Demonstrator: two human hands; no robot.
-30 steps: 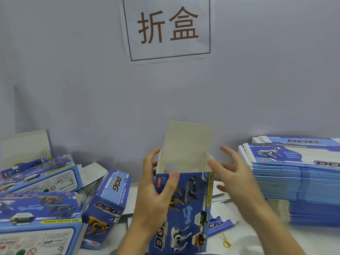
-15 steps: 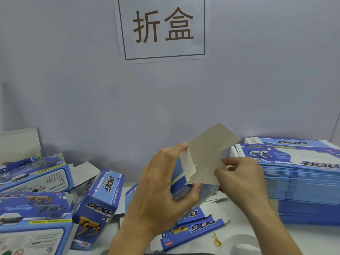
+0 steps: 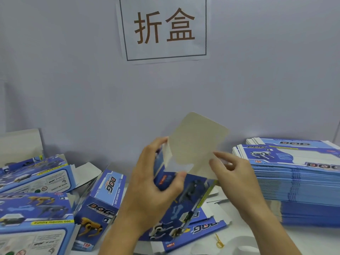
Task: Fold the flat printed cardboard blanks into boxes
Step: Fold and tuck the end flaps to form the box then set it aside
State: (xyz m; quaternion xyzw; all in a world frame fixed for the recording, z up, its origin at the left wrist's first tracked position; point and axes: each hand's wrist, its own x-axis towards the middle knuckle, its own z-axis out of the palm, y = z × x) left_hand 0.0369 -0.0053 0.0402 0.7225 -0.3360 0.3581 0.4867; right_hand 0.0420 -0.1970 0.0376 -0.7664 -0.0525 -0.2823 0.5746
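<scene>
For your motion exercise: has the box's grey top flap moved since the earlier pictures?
Yes. The grey flap has tipped rightward, toward the stack of flat blanks.
</scene>
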